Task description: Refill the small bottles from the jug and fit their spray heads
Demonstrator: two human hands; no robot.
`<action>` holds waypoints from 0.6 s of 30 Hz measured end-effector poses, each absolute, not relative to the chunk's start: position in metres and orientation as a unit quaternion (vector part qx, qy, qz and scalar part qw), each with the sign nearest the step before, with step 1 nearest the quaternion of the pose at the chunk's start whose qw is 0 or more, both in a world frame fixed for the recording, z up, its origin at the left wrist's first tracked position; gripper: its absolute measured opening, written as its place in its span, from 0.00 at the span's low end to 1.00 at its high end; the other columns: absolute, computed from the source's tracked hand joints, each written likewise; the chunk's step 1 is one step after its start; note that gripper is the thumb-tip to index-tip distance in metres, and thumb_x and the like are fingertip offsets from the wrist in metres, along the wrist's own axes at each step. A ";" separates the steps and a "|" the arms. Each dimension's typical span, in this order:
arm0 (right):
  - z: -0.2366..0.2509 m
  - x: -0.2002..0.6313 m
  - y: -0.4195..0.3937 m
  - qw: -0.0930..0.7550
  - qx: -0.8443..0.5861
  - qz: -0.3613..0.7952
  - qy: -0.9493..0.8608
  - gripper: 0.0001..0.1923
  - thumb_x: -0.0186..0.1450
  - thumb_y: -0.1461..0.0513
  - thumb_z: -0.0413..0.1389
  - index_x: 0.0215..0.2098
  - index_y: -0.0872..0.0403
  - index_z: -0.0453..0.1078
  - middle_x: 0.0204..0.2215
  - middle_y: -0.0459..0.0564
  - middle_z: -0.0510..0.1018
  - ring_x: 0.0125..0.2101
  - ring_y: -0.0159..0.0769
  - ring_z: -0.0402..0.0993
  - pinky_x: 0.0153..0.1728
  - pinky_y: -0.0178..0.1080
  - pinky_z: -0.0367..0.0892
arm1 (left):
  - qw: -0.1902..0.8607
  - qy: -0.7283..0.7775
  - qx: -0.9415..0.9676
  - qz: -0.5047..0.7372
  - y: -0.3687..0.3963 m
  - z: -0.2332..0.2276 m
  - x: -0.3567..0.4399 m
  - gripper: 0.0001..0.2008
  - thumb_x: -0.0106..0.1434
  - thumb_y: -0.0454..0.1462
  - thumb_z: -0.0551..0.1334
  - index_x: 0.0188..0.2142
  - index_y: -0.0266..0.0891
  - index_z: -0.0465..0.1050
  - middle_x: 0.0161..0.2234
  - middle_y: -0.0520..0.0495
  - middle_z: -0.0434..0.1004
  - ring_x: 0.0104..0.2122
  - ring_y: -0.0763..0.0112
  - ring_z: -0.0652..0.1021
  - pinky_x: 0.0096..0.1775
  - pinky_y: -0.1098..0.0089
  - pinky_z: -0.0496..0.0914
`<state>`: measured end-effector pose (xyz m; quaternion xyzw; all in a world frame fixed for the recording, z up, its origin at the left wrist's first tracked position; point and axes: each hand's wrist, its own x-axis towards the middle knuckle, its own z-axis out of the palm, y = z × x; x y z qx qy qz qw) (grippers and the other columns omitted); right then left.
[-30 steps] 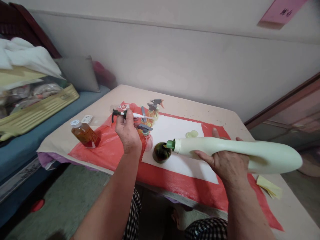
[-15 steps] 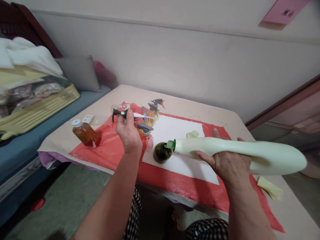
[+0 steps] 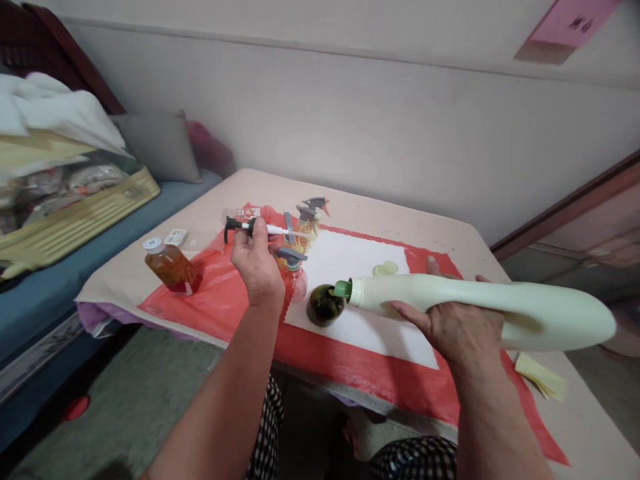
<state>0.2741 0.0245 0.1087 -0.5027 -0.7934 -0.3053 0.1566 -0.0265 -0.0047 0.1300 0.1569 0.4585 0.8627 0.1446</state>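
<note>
My left hand [image 3: 259, 262] is closed on a pump dispenser top [image 3: 273, 229] with a black head and a white stem that points right. In my right hand [image 3: 460, 330] lies a long pale green detergent bottle [image 3: 545, 313], tipped on its side. Its green spout [image 3: 343, 289] reaches the mouth of a dark round bottle [image 3: 324, 305] standing on a white sheet [image 3: 385, 333]. Whether liquid is flowing I cannot make out. A pale green cap [image 3: 385, 269] rests on the sheet behind the bottle. Two spray bottles stand near my left hand, one with a grey trigger head [image 3: 291, 256].
A bottle of amber liquid [image 3: 173, 268] with a white cap stands at the left on red plastic sheeting [image 3: 320, 350]. Folded yellow papers [image 3: 540, 375] lie at the table's right. A bed [image 3: 30, 293] with a grey pillow [image 3: 160, 147] is at the left; a wall backs the table.
</note>
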 end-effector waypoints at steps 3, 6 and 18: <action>0.109 0.274 0.024 0.158 -0.512 -0.291 -0.793 0.52 0.64 0.32 0.38 0.68 0.63 0.58 0.29 0.60 0.80 0.33 0.48 0.75 0.44 0.49 0.63 | 0.143 0.461 0.156 0.862 -0.004 0.130 -0.027 0.12 0.62 0.46 0.66 0.37 0.40 0.75 0.27 0.52 0.74 0.25 0.77 0.75 0.27 0.76 0.69; 0.109 0.274 0.024 0.154 -0.520 -0.282 -0.792 0.53 0.64 0.31 0.38 0.68 0.64 0.57 0.27 0.59 0.80 0.31 0.47 0.74 0.42 0.49 0.63 | 0.138 0.461 0.158 0.862 -0.004 0.129 -0.027 0.12 0.62 0.46 0.65 0.36 0.40 0.75 0.28 0.52 0.74 0.25 0.76 0.75 0.27 0.75 0.69; 0.113 0.273 0.023 0.135 -0.523 -0.287 -0.791 0.54 0.64 0.31 0.36 0.67 0.66 0.60 0.26 0.58 0.79 0.29 0.47 0.75 0.41 0.49 0.64 | 0.139 0.461 0.155 0.862 -0.005 0.131 -0.027 0.12 0.61 0.46 0.66 0.37 0.40 0.75 0.28 0.52 0.74 0.26 0.77 0.75 0.27 0.76 0.69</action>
